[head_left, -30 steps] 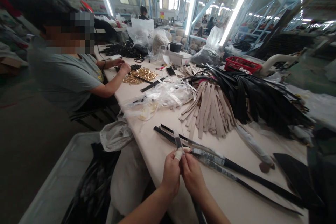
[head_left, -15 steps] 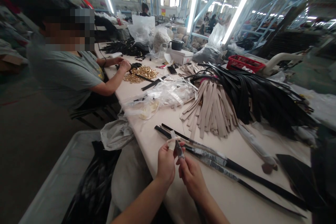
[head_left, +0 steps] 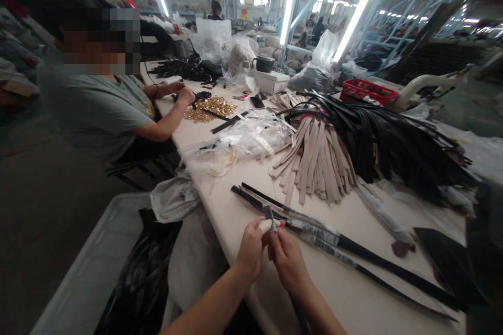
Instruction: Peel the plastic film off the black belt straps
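Note:
Close together over the near table edge, both of my hands are closed on one black strap [head_left: 269,213]. Its end sticks up between the fingers, and a lower length shows beneath my right wrist. My left hand [head_left: 250,251] pinches near the upper end; a pale wrapping covers its thumb. Fingers of my right hand [head_left: 286,257] grip just below, where whitish film appears around the strap. The exact finger contact is partly hidden. Beyond the hands, two long black straps [head_left: 387,259] lie side by side on the table, their middle parts wrapped in clear film [head_left: 314,233].
Bundled beige strips [head_left: 314,167] and black straps [head_left: 396,141] cover the table's right side. Crumpled clear plastic [head_left: 255,138] lies farther back, near gold metal pieces [head_left: 212,109]. A co-worker [head_left: 98,99] sits at left. Below the edge stands a bin [head_left: 90,241] holding black straps.
The strap end between my fingers now points up and left with its dark tip bare; the whitish film sits lower. My hands stay nearly in place, slightly closer together.

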The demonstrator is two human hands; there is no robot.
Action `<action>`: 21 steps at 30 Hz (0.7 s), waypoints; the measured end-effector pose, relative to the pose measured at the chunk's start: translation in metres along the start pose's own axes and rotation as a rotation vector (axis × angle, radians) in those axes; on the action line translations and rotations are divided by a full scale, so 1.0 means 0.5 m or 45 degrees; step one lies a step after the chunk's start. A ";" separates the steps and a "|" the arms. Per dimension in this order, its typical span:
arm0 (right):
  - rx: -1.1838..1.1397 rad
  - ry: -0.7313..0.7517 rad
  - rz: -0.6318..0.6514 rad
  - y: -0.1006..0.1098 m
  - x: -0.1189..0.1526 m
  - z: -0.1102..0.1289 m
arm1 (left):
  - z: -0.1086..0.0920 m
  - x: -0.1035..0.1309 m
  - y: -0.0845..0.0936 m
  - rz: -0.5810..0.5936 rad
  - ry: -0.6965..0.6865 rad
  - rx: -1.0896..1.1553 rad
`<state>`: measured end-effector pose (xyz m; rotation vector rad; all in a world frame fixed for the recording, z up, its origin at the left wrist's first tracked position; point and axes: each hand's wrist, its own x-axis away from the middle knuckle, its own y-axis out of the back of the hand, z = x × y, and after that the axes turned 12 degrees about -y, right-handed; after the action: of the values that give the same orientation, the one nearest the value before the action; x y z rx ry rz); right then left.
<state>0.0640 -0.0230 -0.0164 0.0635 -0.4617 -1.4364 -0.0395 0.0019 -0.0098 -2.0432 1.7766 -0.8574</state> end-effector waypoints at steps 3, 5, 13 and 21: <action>-0.045 -0.053 0.021 0.000 -0.004 -0.011 | -0.017 -0.027 -0.003 -0.014 -0.084 0.046; -0.063 -0.065 0.016 0.002 -0.008 -0.016 | -0.012 -0.033 -0.007 -0.035 -0.108 0.012; -0.023 0.023 -0.004 0.002 -0.020 -0.033 | 0.053 0.003 0.007 -0.067 0.041 -0.015; 0.095 0.011 0.024 0.075 -0.052 0.009 | 0.024 -0.030 0.010 0.061 -0.195 -0.154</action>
<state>0.0957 0.0087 -0.0073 0.1251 -0.5073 -1.3996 -0.0369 0.0137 -0.0256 -2.0699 1.8243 -0.5756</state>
